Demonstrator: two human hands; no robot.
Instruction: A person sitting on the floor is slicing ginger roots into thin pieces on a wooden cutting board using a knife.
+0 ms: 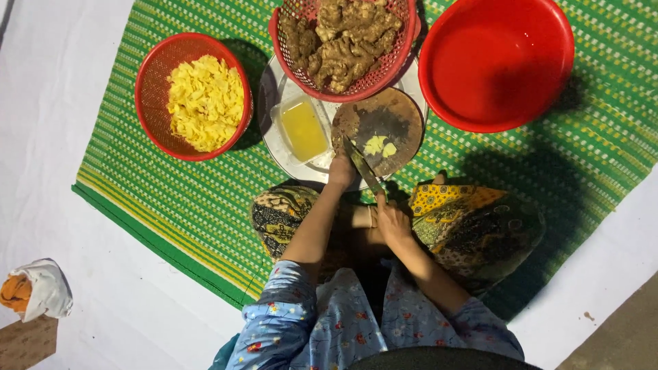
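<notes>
My right hand (392,220) grips the handle of a knife (363,168) whose blade points up over a round wooden cutting board (404,109). Yellow cut pieces (380,146) lie on the board beside the blade tip. At the board's near edge rests my left hand (340,171), fingers curled; whether it holds anything is hidden. A red mesh basket of ginger roots (343,38) stands just beyond the board.
A red basket of yellow slices (204,103) stands to the left, a clear tub of yellow liquid (301,129) on a metal tray (274,140), an empty red bowl (497,62) to the right. All sit on a green woven mat (171,199). A cloth bundle (38,291) lies far left.
</notes>
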